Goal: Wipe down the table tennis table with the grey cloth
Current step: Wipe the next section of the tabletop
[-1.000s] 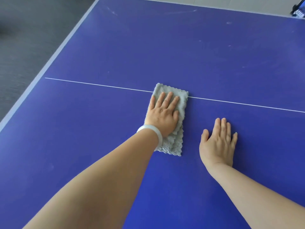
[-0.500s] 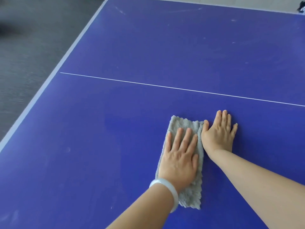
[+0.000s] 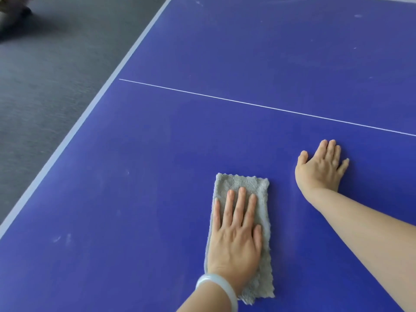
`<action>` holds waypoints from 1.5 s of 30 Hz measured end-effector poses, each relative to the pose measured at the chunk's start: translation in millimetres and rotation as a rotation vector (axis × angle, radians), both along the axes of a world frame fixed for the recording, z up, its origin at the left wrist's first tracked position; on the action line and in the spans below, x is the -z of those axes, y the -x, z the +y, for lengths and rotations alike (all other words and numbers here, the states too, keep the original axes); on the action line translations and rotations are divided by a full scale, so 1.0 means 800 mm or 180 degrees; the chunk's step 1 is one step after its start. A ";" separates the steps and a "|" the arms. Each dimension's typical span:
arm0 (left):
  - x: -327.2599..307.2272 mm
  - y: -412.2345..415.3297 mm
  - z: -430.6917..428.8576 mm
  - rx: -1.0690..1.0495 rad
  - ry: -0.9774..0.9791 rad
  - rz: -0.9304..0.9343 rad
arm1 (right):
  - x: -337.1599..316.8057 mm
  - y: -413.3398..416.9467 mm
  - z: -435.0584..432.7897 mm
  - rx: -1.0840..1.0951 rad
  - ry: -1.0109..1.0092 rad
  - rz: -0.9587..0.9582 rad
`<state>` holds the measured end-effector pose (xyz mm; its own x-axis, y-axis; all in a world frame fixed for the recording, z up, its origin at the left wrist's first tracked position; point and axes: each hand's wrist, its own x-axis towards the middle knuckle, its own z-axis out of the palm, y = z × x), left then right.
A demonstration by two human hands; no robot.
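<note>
Grey cloth [image 3: 242,183] lies flat on the blue table [image 3: 157,154], short of the white line [image 3: 247,103]; I press it with the left hand [image 3: 235,242], fingers straight; it has slid left, off the right hand [image 3: 322,170], flat-fingered on bare table; a fresh strip begins, I judge.

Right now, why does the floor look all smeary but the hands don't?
In the head view the grey floor is streaked with motion blur, likely from the camera moving; the left hand, grey cloth and right hand look sharp; the blue table shows a pale sheen at its far end and only faint shadows by the hands.
</note>
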<state>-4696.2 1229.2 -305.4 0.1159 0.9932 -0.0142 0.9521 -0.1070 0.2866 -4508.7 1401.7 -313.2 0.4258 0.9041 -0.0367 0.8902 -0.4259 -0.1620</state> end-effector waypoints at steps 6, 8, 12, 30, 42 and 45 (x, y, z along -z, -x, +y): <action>-0.008 0.002 -0.002 -0.0010 0.0277 -0.0031 | -0.036 0.008 -0.057 -0.0570 0.0177 0.0488; -0.006 0.002 -0.001 -0.0013 0.0253 0.0005 | -0.039 0.021 -0.124 -0.0830 -0.0094 0.0321; -0.005 0.004 -0.001 0.0003 0.0228 -0.0040 | -0.020 0.058 -0.260 -0.0844 -0.0066 0.0239; -0.008 -0.025 -0.179 0.0282 0.0083 -0.0112 | -0.003 0.061 -0.284 -0.0840 0.0067 0.0047; -0.004 0.109 -0.149 -0.1094 0.0245 0.0162 | -0.005 0.062 -0.282 -0.0868 -0.0039 0.0067; -0.004 0.035 -0.199 -0.0741 0.0123 0.0106 | -0.004 0.062 -0.282 -0.0879 -0.0077 0.0124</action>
